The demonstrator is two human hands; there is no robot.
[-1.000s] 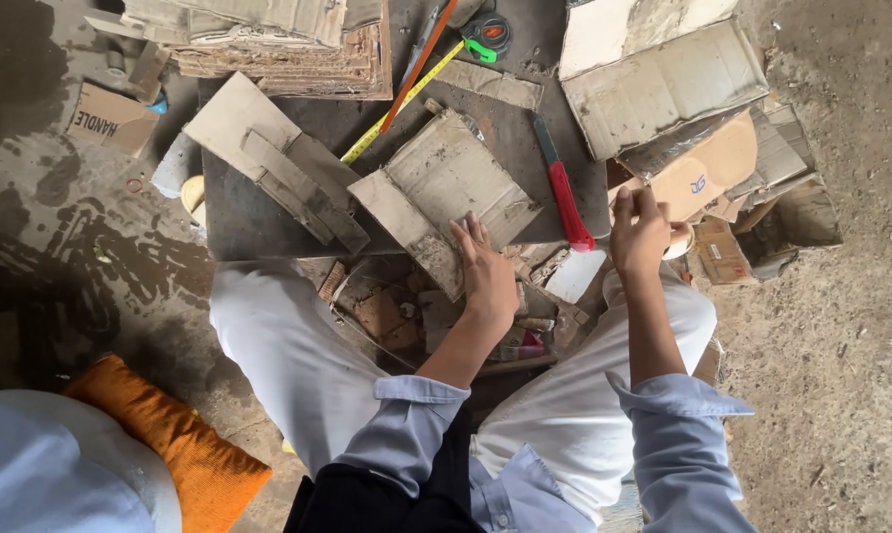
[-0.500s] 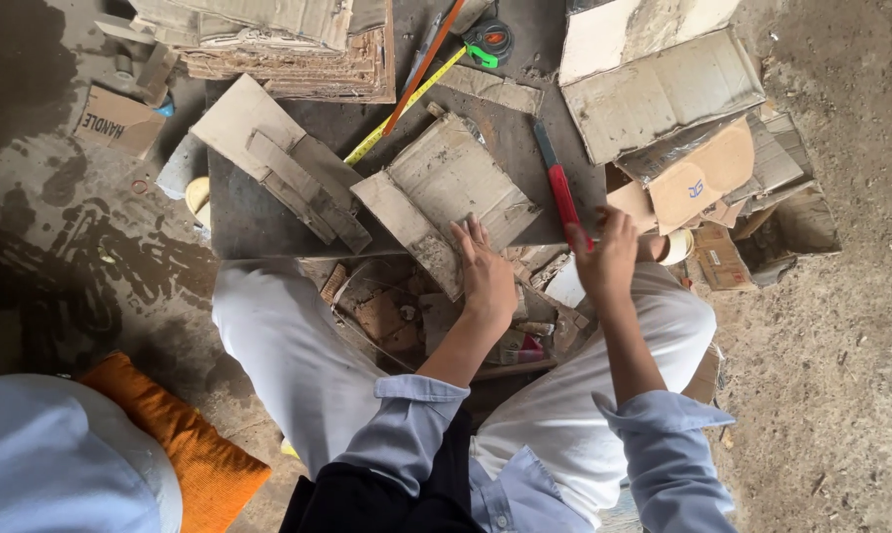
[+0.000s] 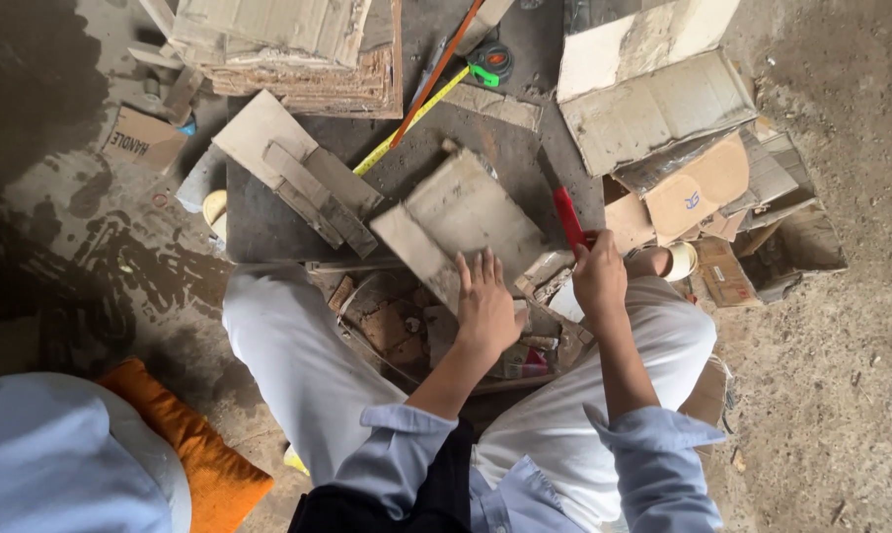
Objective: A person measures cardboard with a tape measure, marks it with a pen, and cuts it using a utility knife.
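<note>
pressing flat, open left hand on cardboard piece at dark board's near edge; right hand gripping red cutter.

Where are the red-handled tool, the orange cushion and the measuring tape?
red-handled tool (image 3: 567,219), head view, middle of its red handle
orange cushion (image 3: 194,449), head view, centre of its top
measuring tape (image 3: 492,61), head view, its round case

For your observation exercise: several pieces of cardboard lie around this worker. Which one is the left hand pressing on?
The grey folded cardboard piece on the dark board directly before the knees: the left hand lies flat on its near edge. The other pieces lie untouched.
</note>
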